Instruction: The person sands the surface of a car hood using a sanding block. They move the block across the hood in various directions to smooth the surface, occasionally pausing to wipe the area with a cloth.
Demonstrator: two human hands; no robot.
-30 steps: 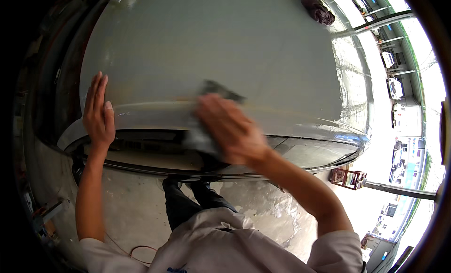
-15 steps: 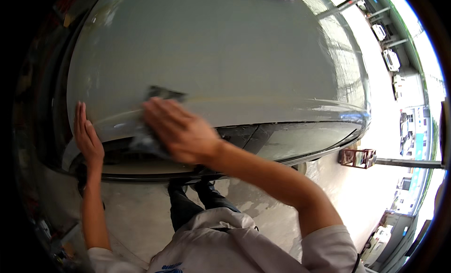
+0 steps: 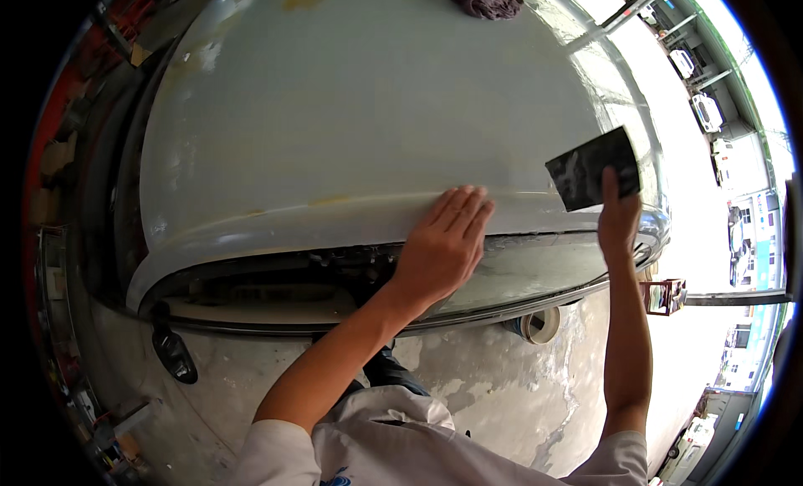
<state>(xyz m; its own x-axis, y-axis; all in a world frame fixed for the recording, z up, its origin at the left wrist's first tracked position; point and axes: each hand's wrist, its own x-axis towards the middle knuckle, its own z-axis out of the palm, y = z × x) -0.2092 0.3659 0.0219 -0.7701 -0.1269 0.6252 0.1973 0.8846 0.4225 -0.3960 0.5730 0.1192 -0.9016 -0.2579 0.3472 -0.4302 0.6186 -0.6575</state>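
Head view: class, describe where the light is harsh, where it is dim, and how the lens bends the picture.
Head view: daylight washes out the street at the right edge; the left rim is dark; the grey car panel bulges into a dome and its lower edge curves from fisheye distortion; the left hand and the right hand with its dark sanding sheet look sharp.

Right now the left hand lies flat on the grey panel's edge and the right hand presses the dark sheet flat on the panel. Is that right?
Not quite. In the head view the right hand holds the dark sheet lifted, not pressed flat. The left hand does lie flat on the grey panel edge.
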